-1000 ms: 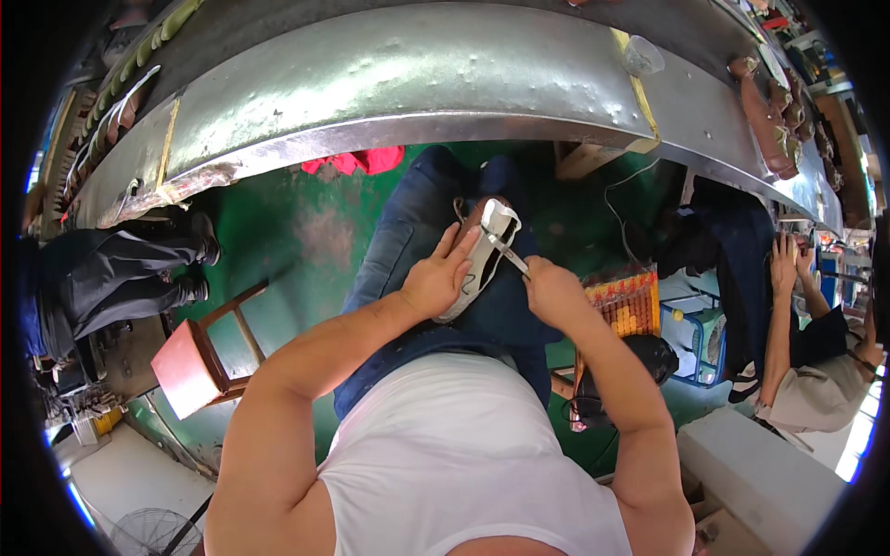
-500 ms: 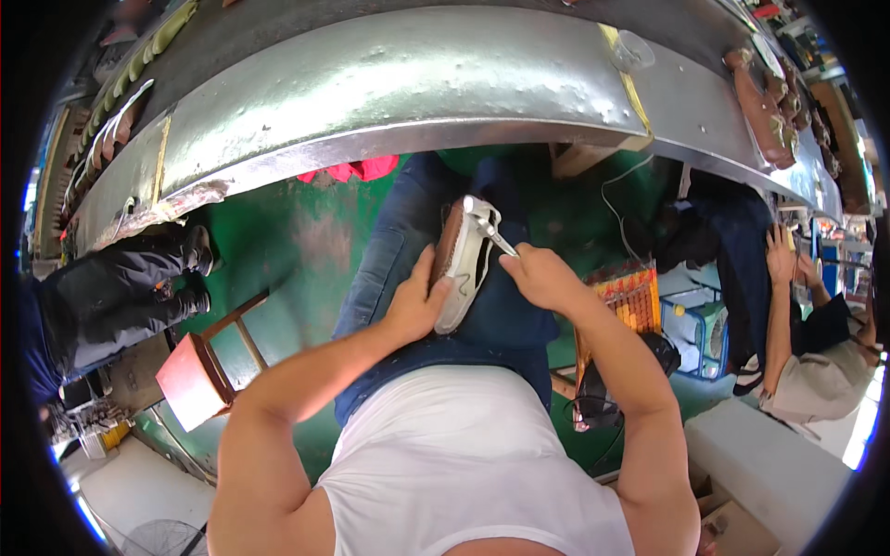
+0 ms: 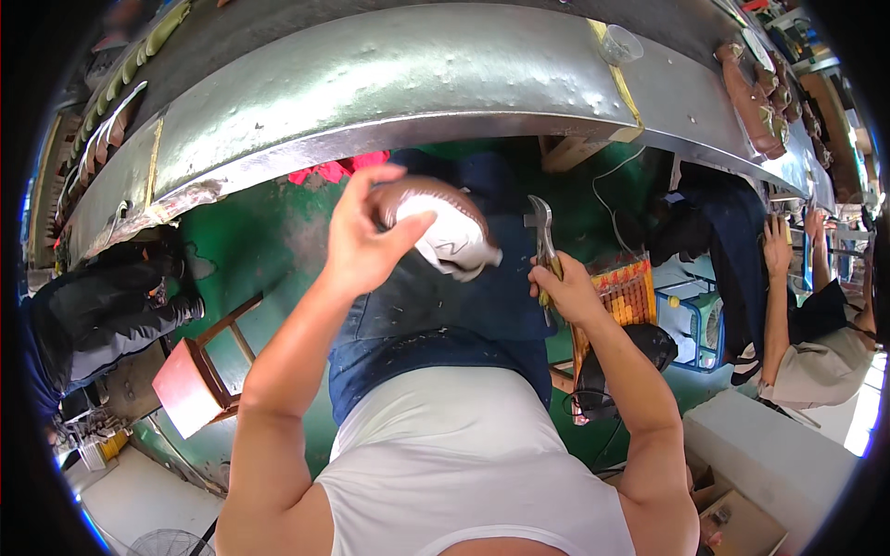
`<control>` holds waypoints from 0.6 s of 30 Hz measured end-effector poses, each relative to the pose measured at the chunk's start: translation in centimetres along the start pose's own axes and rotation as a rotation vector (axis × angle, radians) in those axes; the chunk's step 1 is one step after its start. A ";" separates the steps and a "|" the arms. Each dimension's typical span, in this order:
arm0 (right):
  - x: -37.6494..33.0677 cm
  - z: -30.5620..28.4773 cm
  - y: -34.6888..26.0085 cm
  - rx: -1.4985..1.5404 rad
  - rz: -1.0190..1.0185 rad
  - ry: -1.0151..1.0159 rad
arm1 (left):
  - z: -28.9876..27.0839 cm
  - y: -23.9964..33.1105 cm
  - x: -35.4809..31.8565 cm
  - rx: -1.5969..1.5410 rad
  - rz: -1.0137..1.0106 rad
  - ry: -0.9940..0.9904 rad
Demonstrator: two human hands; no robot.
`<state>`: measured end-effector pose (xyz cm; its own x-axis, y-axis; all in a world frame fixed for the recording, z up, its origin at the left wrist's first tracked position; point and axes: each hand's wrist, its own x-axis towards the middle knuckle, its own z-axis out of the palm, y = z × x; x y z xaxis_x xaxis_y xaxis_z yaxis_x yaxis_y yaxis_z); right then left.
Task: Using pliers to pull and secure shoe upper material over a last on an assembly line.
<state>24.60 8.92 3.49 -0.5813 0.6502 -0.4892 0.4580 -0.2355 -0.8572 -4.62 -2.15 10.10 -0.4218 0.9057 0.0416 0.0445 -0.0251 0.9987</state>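
A brown shoe (image 3: 476, 208) with a whitish underside or lining is raised above my lap and slightly blurred. My left hand (image 3: 360, 243) grips it at one end, the thumb lying against the pale part and the fingers round the brown side. Right of my thighs, my right hand (image 3: 567, 289) is closed round the handles of metal lasting pliers (image 3: 545, 227). Their curved jaws point away from me, with a small hammer-like knob on the side. The pliers are apart from the shoe. My blue apron (image 3: 436, 320) covers my lap under both hands.
A metal-topped workbench (image 3: 389, 79) curves across in front of me, with a clear plastic cup (image 3: 621, 44) and brown shoes (image 3: 749, 102) on it. A stool (image 3: 195, 375) stands left, a woven-backed chair (image 3: 619, 295) right. People work at both sides.
My left hand has lifted and turned the shoe, moving it up and left off my lap. My right hand has drawn the pliers away from the shoe to the right.
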 end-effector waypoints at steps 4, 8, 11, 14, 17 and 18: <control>-0.6 1.0 -0.2 0.242 -0.045 -0.028 | 3.6 -4.3 4.9 -0.022 -0.326 -0.066; -1.8 0.4 0.4 -0.258 -0.005 -0.081 | 3.6 -8.9 -0.8 0.490 -0.377 -0.558; -3.0 0.7 -1.4 -0.347 -0.008 -0.214 | 2.4 -7.2 -2.7 0.601 -0.405 -0.433; -3.0 1.2 -3.3 -0.404 -0.034 -0.309 | 3.4 -6.8 -3.9 0.727 -0.234 -0.286; -2.3 1.3 -3.9 -0.432 -0.030 -0.384 | 3.9 -8.0 -4.2 0.768 -0.061 -0.191; -1.8 1.2 -4.0 -0.460 -0.031 -0.434 | 4.1 -8.0 -4.3 0.767 -0.062 -0.195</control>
<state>22.99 7.83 7.62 -0.7744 0.2768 -0.5689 0.6228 0.1756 -0.7624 0.53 -4.15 1.83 -0.2808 0.9556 -0.0898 0.6674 0.2616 0.6972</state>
